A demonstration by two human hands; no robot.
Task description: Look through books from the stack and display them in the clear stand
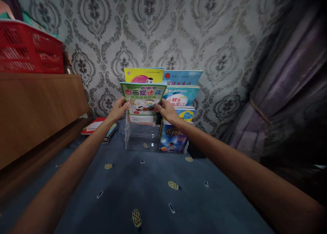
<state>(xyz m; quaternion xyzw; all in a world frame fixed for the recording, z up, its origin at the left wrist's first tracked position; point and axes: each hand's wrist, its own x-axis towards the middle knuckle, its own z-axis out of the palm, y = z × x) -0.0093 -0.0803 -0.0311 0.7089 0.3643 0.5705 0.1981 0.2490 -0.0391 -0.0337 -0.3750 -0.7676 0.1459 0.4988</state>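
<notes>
A green-bordered picture book (143,94) is held upright between my two hands, over the left side of a clear acrylic book rack (130,142). My left hand (118,109) grips its left edge, thumb on the front cover. On the right edge, my right hand (167,111) pinches it the same way. Behind it stands a yellow book (143,73). The rack's right side holds a blue book (184,76), a light-blue book (192,93), a white-and-blue book (189,115) and a dark-blue book (173,138) in tiers. The held book's lower rear is partly hidden.
Several books lie stacked (95,126) left of the rack, beside a wooden cabinet (41,115) topped by a red plastic basket (30,45). Patterned wallpaper is behind the rack. A grey-purple curtain (278,84) hangs at right. A dark-blue patterned cloth (122,193) covers the surface.
</notes>
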